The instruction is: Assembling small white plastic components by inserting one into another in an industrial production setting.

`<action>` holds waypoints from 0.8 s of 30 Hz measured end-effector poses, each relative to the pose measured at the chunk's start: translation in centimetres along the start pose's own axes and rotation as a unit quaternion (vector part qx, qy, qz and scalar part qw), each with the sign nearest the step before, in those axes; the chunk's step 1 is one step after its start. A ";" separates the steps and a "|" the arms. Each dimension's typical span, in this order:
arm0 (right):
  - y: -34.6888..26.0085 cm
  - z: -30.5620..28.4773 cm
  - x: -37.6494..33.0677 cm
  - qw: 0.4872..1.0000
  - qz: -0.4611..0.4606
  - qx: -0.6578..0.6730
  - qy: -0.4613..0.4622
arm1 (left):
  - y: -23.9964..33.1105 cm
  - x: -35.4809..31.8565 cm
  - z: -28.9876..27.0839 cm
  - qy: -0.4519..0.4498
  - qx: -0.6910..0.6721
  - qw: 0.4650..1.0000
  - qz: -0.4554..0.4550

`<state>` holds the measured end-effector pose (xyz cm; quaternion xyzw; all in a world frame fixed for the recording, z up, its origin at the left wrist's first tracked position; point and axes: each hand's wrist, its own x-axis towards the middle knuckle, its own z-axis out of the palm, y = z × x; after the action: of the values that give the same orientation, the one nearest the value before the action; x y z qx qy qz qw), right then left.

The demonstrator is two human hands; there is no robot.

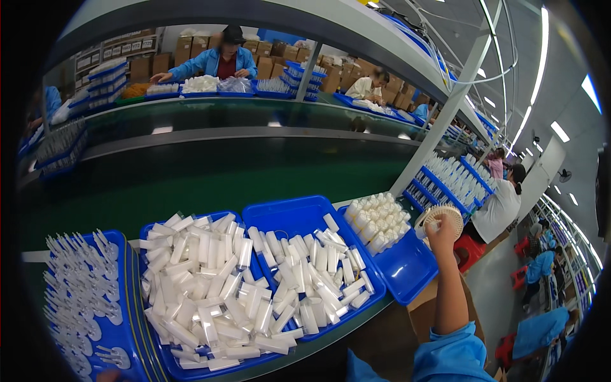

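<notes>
My right hand is raised at the right, its fingers closed around a round cream-coloured disc with a ribbed rim. The disc is above the right end of a blue tray that carries upright white bottles in close rows. At the lower left edge, a small dark blurred part of my left hand shows. It is beside a blue tray of clear pronged plastic pieces, and its fingers cannot be made out.
Two blue trays of white rectangular pieces in clear wrap fill the middle. Behind them runs a green conveyor belt. A grey post rises beside stacked blue trays. Co-workers sit across the belt, another person to the right.
</notes>
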<state>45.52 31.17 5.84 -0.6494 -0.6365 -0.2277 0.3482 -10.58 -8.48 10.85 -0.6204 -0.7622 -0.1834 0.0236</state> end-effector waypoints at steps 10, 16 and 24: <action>2.4 8.0 1.0 0.920 0.240 0.230 -0.209 | -2.4 2.3 0.5 -0.034 0.107 0.993 -0.028; -0.6 6.6 1.3 0.984 -0.170 -0.054 0.019 | -3.7 2.9 1.0 -0.038 0.108 0.993 0.035; -26.0 0.5 -3.2 0.817 -0.278 0.317 -0.394 | -4.2 2.2 2.1 0.031 0.178 0.983 0.021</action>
<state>19.52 28.04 7.43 -0.3324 -0.9099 0.1747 0.1762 -14.65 -6.43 8.39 -0.6159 -0.7685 -0.0635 0.1611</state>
